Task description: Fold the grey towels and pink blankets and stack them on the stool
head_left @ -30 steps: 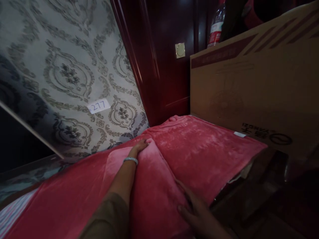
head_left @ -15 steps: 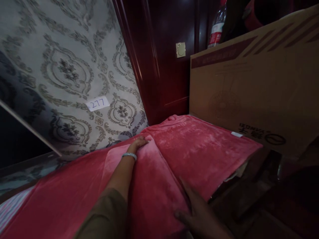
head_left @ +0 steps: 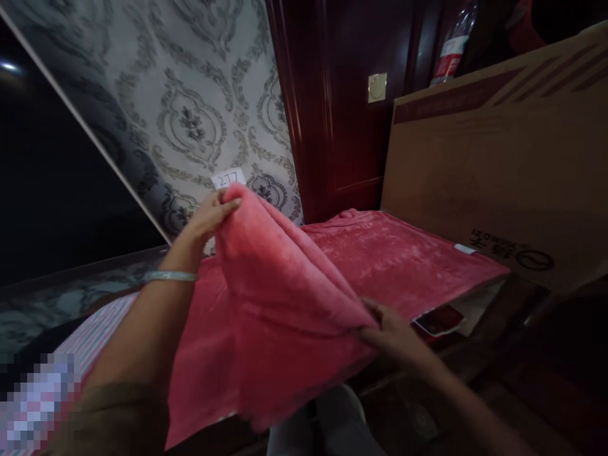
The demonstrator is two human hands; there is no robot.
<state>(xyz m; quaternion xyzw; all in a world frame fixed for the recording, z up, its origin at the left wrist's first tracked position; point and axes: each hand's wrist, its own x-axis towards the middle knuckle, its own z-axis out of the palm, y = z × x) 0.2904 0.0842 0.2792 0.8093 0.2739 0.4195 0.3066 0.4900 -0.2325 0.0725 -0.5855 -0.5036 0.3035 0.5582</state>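
Observation:
A soft pink-red plush blanket (head_left: 285,278) is lifted in a fold between my two hands. My left hand (head_left: 213,215), with a pale bracelet on its wrist, pinches the fold's upper left corner in front of the wallpaper. At the fold's lower right end, my right hand (head_left: 382,326) grips the blanket's edge between thumb and fingers. The rest of the blanket lies flat beyond, running to the cardboard box; a small white tag shows on its far right edge. Under the raised part, the lower layer is partly hidden.
A large cardboard box (head_left: 475,152) stands at the right, with a red-labelled plastic bottle (head_left: 451,60) at its top edge. Behind are a dark red wood panel (head_left: 332,114) and patterned wallpaper (head_left: 190,120) bearing a paper marked 277 (head_left: 228,178). Striped cloth (head_left: 97,329) lies at left.
Both hands have raised the folded part of the blanket off the flat layer. The left hand has gone up and left, the right hand up and slightly right. The view has shifted left.

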